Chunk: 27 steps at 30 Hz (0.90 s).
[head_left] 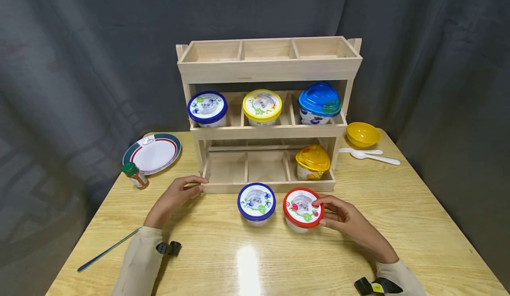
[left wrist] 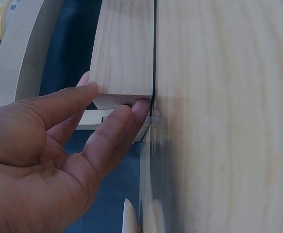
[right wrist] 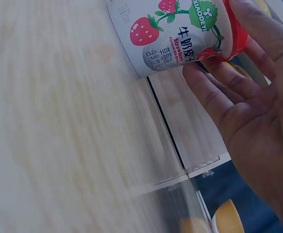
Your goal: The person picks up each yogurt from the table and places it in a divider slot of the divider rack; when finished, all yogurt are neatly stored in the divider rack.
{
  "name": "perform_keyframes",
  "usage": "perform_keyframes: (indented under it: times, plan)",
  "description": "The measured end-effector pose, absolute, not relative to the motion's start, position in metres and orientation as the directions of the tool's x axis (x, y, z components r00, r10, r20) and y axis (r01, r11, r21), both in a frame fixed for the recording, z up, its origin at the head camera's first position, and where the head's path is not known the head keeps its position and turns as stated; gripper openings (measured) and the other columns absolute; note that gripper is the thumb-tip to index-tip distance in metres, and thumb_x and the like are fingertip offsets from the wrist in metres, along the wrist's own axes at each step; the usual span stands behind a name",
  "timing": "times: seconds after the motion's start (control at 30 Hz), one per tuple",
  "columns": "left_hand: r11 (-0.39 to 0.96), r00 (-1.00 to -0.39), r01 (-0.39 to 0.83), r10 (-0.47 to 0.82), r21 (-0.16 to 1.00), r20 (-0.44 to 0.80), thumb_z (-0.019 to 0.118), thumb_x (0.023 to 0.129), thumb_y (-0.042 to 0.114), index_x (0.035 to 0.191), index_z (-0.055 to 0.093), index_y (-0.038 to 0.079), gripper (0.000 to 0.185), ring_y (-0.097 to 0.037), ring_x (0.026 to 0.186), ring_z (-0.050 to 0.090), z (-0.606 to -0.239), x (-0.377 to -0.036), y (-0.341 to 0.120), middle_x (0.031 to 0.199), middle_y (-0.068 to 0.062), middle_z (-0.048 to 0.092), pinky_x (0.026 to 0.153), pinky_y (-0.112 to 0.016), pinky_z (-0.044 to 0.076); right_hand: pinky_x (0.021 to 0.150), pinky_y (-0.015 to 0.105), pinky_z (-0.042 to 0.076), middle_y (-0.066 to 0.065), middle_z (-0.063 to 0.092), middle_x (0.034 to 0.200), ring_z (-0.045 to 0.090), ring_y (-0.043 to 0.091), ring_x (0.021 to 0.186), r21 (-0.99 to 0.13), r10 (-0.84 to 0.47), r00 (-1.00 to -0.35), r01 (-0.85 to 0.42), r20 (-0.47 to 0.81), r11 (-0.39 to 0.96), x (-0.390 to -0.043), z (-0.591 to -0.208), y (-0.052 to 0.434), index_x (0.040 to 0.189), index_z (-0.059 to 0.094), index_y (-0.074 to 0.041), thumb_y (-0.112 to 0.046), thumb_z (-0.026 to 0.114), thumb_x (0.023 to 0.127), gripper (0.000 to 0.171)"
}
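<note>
Head view: right hand (head_left: 345, 220) around red-lidded cup (head_left: 303, 208).

"Strawberry" on red-lidded cup (right wrist: 180, 36)
</note>
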<state>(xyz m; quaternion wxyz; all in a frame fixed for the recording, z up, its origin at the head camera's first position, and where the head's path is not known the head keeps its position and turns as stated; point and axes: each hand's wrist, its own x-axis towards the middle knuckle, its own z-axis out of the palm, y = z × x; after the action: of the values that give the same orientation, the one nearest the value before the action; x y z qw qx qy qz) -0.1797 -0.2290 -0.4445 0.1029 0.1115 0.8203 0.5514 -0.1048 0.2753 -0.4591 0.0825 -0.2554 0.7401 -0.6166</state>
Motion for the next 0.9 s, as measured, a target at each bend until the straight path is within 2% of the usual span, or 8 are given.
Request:
perform_keyframes:
  times: [0.33,0.5,0.6,0.8,0.9]
  plan:
    - [0.371,-0.955,0.075,0.294,0.926,-0.041,0.062,0.11,0.003,0.135,0.068,-0.01,0.028,-0.038,0.127,0.064,-0.4438,-0.1795,-0.2299,0.147,-0.031,0.059,0.094,-0.026,0.054,0.102,0.022,0.054,-0.001,0.061,0.143,0.065,0.003,0.126,-0.952,-0.445,-0.881,-0.257,0.161,0.165,-0.1022,-0.4536,0.2725,0.137,0.062,0.006,0.003,0.071,0.103,0.036]
    - [0.366,-0.953,0.075,0.299,0.928,-0.04,0.062,0.11,0.004,0.134,0.069,-0.009,0.028,-0.036,0.127,0.064,-0.4441,-0.1808,-0.229,0.147,-0.03,0.059,0.095,-0.026,0.054,0.104,0.018,0.05,0.005,0.061,0.143,0.06,0.0,0.129,-0.948,-0.421,-0.894,-0.251,0.15,0.195,-0.1,-0.4526,0.2726,0.135,0.065,0.001,0.001,0.071,0.104,0.033]
    - [0.362,-0.953,0.073,0.301,0.93,-0.042,0.062,0.11,0.004,0.134,0.069,-0.009,0.028,-0.033,0.126,0.064,-0.4449,-0.1811,-0.2289,0.146,-0.029,0.06,0.095,-0.027,0.055,0.105,0.018,0.049,0.002,0.062,0.142,0.059,-0.001,0.13,-0.944,-0.417,-0.892,-0.274,0.177,0.185,-0.0994,-0.4526,0.2732,0.134,0.064,0.001,0.003,0.071,0.103,0.032]
    - [0.355,-0.953,0.073,0.301,0.932,-0.04,0.063,0.11,0.004,0.134,0.069,-0.009,0.028,-0.03,0.124,0.064,-0.4462,-0.1813,-0.2297,0.146,-0.029,0.06,0.094,-0.028,0.055,0.101,0.02,0.053,-0.013,0.06,0.144,0.06,-0.001,0.13,-0.932,-0.378,-0.889,-0.332,0.258,0.145,-0.0996,-0.4511,0.2759,0.134,0.062,0.006,0.012,0.068,0.101,0.034]
    - [0.356,-0.953,0.074,0.3,0.931,-0.039,0.063,0.11,0.004,0.134,0.069,-0.009,0.028,-0.031,0.124,0.064,-0.4463,-0.1813,-0.23,0.146,-0.029,0.06,0.095,-0.027,0.055,0.1,0.023,0.056,-0.013,0.059,0.144,0.061,0.0,0.13,-0.928,-0.355,-0.888,-0.352,0.291,0.121,-0.0999,-0.4497,0.2776,0.134,0.06,0.009,0.015,0.067,0.099,0.035]
